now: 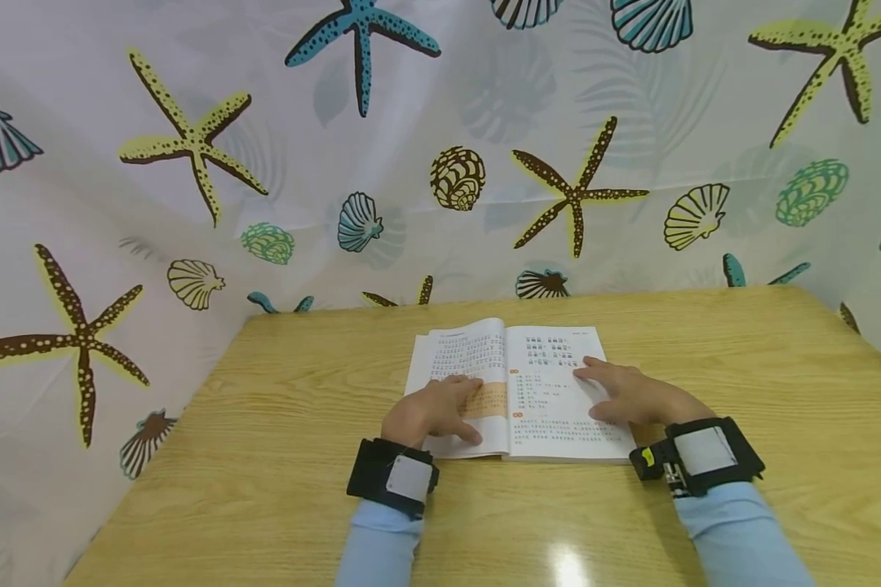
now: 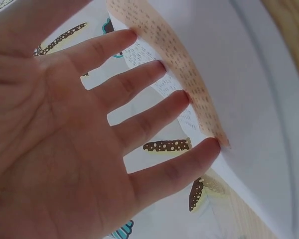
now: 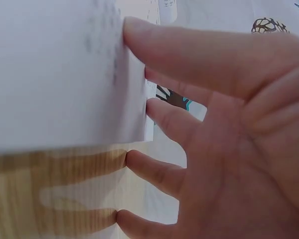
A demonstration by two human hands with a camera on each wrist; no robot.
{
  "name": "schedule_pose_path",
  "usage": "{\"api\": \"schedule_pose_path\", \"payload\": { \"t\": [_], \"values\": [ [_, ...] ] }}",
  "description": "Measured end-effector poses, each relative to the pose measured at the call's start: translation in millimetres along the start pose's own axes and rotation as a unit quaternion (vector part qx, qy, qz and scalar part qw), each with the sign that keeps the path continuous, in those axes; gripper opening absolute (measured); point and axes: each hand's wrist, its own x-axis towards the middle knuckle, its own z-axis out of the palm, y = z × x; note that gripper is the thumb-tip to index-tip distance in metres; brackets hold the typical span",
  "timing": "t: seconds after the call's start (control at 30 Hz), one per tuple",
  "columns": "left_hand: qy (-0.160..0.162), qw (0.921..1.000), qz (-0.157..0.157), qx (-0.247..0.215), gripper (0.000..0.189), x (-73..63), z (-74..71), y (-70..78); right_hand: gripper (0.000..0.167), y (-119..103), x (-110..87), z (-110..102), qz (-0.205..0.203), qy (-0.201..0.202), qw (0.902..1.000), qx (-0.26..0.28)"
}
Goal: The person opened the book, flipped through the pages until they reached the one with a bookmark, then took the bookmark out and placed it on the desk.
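Note:
An open book (image 1: 551, 391) with printed text lies on the wooden table, its left page (image 1: 448, 350) bulging up toward the spine. My left hand (image 1: 433, 410) rests on that page with spread fingers; in the left wrist view its fingertips (image 2: 209, 147) touch the paper along an orange-tinted text block (image 2: 184, 64). At the right page's outer edge is my right hand (image 1: 642, 395). Its thumb (image 3: 159, 45) and some fingertips touch the page, while two other fingertips meet the tabletop, as the right wrist view shows. Neither hand grips anything.
The light wooden table (image 1: 286, 408) extends on both sides of the book. Behind it hangs a white cloth (image 1: 411, 163) printed with starfish and shells. Black straps with cameras (image 1: 705, 452) sit on both wrists, over light blue sleeves (image 1: 378, 546).

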Motion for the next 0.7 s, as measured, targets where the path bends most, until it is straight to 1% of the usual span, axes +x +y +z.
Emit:
{"api": "schedule_pose_path", "payload": {
  "t": [0.5,0.6,0.7],
  "values": [
    [0.001,1.0,0.002,0.004,0.084,0.2,0.1,0.5,0.065,-3.6,-0.1,-0.6,0.02,0.001,0.9998,-0.003],
    [0.001,1.0,0.0,0.002,0.084,0.1,-0.3,0.6,0.074,-3.8,0.3,-1.0,0.037,0.007,0.9993,-0.003],
    [0.002,1.0,-0.003,-0.004,0.084,-0.7,0.1,0.5,0.087,-3.9,0.3,-1.2,0.067,0.016,0.9976,-0.007]
  ]
}}
